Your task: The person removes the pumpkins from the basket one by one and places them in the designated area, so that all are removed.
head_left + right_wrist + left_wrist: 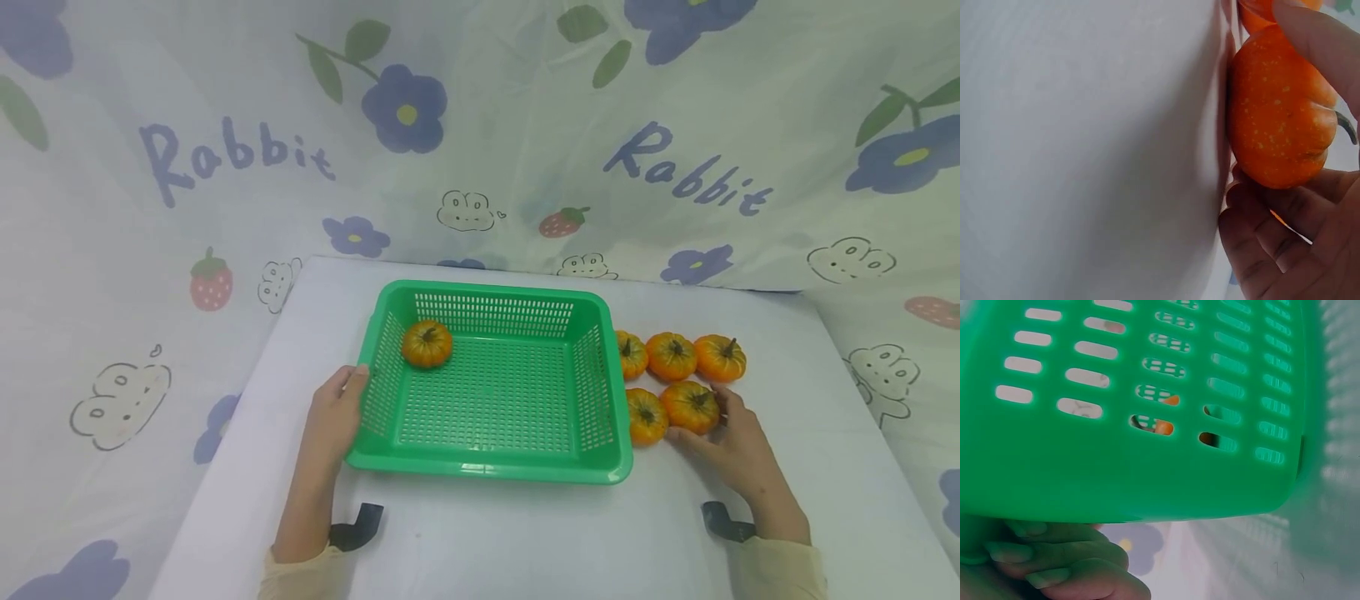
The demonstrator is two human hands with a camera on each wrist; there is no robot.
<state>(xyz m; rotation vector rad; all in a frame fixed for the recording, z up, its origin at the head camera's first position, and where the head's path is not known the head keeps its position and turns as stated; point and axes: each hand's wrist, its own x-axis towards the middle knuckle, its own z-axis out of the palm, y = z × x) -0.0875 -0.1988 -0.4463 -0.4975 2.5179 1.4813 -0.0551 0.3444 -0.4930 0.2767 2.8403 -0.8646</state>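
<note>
A green plastic basket (487, 460) stands on the white table, and one small orange pumpkin (427, 344) sits in its far left corner. My left hand (335, 417) grips the basket's left rim, thumb on top; in the left wrist view the fingers (1079, 556) curl beneath the rim. To the right of the basket, my right hand (738, 446) holds a small pumpkin (690, 407) in the near row. The right wrist view shows this pumpkin (1282, 109) low against the table, thumb on one side and curled fingers on the other.
Another pumpkin (647, 417) is beside the held one, close to the basket's right wall. Behind them a row of pumpkins (671, 357) lies on the table (525, 533), its leftmost partly hidden by the basket. A printed cloth (510, 142) hangs behind and at the sides.
</note>
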